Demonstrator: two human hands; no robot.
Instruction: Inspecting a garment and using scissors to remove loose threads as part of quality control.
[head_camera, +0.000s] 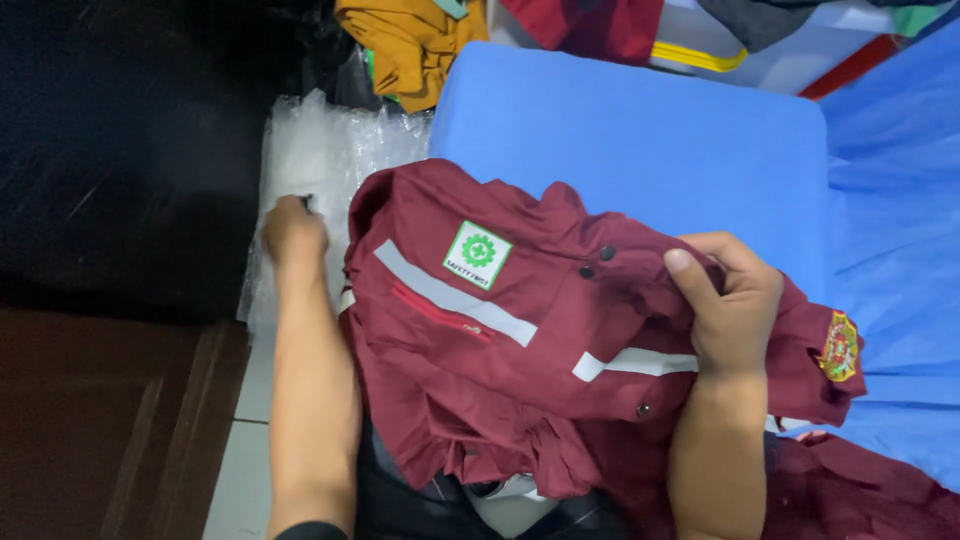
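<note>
A maroon work shirt (500, 360) with grey reflective stripes, a green-and-white chest patch and a sleeve badge lies folded across my lap. My right hand (725, 300) grips its front near the buttons, thumb on top of the cloth. My left hand (292, 232) reaches past the shirt's collar side and presses on a stack of clear plastic bags (320, 150), fingers curled on the plastic; whether it pinches a bag is hidden.
A blue padded surface (640, 140) lies beyond the shirt, with blue cloth (890, 200) to its right. Mustard (410, 40) and dark red garments (590, 25) are piled at the top. A dark wooden panel (100, 420) stands left.
</note>
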